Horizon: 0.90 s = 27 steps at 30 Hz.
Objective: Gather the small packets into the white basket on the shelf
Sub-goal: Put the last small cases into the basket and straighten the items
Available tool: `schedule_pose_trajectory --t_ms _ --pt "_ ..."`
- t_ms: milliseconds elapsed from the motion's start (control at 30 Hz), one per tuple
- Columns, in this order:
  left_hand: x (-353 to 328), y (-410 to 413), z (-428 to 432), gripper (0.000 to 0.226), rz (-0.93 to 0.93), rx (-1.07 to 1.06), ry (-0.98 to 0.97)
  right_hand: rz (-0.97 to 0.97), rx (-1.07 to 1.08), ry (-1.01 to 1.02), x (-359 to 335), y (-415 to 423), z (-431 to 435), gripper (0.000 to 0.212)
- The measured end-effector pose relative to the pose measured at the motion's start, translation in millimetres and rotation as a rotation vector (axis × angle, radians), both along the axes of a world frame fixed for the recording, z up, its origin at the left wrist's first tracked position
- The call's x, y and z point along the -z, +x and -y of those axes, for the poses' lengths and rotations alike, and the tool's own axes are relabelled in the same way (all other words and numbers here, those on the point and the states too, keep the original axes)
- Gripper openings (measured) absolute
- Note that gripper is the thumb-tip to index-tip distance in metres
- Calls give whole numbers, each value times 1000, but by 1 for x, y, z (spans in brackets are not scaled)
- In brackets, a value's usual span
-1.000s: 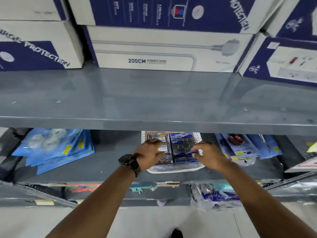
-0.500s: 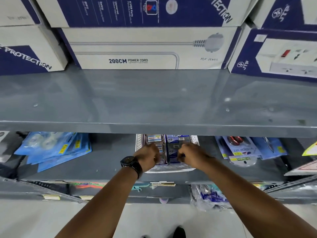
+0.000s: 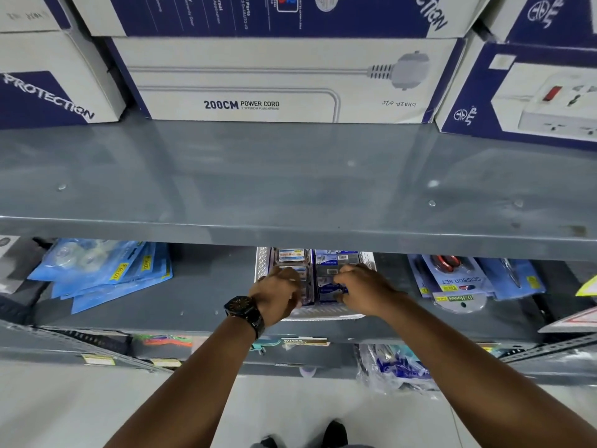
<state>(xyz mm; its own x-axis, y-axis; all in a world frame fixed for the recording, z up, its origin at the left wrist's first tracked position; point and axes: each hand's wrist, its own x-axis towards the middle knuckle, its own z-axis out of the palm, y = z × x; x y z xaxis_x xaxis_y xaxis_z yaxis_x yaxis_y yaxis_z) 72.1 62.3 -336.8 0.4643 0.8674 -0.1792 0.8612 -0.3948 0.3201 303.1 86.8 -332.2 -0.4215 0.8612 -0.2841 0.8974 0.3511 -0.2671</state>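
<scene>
The white basket [image 3: 263, 261] stands on the lower grey shelf, under the edge of the shelf above. Two rows of small packets [image 3: 336, 257] fill it, clear ones on the left and blue ones on the right. My left hand [image 3: 276, 294], with a black watch on the wrist, rests on the left row with fingers curled over the packets. On the right row lies my right hand [image 3: 361, 287], its fingertips pinching a blue packet [image 3: 329, 286]. The near parts of both rows are hidden under my hands.
Blue blister packs [image 3: 106, 270] lie to the left on the same shelf, scissor sets [image 3: 458, 279] to the right. The upper grey shelf [image 3: 290, 189] juts out above the basket and carries power cord boxes [image 3: 258, 82]. A bag of items [image 3: 394, 367] sits on a lower shelf.
My right hand has slid from the basket's right edge onto the right row of packets. The left hand stays on the left row. The view has shifted downward slightly.
</scene>
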Motion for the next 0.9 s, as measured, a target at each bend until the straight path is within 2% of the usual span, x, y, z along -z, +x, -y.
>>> schedule_pose_trajectory --t_ms 67,100,133,200,267,333,400,500,567,667,733,800,900 --pt "0 -1 -6 32 67 -13 -28 -40 5 25 -1 -9 -2 41" --pt "1 -3 -9 27 78 -57 -38 -87 -3 62 -1 -17 -3 45" --pt "4 -6 -12 32 53 -75 -36 -141 -24 108 -1 -27 -6 47" --pt "13 -11 -17 75 -36 -49 12 -189 -93 167 1 -49 -11 50" --pt "19 -12 -19 94 -69 -7 37 -83 -151 131 4 -65 -17 57" --pt "23 -10 -20 88 -103 35 91 58 -175 41 9 -71 -20 67" --pt "24 -9 -24 83 -91 45 99 85 -174 8 13 -71 -23 74" --pt "26 -8 -27 80 -42 12 58 115 -135 -36 16 -66 -24 74" --pt "25 -6 -27 87 -32 -31 -15 140 -129 -71 18 -63 -25 70" --pt "20 -4 -32 103 -61 -84 -159 81 -113 -71 20 -60 -26 55" --pt "17 -2 -36 97 -117 -60 -169 32 -94 -55 21 -58 -27 52" --pt "13 0 -37 85 -198 -16 -161 -48 -55 -16 22 -54 -25 58" --pt "8 2 -37 76 -337 16 -137 -138 45 -20 19 -40 -22 80"
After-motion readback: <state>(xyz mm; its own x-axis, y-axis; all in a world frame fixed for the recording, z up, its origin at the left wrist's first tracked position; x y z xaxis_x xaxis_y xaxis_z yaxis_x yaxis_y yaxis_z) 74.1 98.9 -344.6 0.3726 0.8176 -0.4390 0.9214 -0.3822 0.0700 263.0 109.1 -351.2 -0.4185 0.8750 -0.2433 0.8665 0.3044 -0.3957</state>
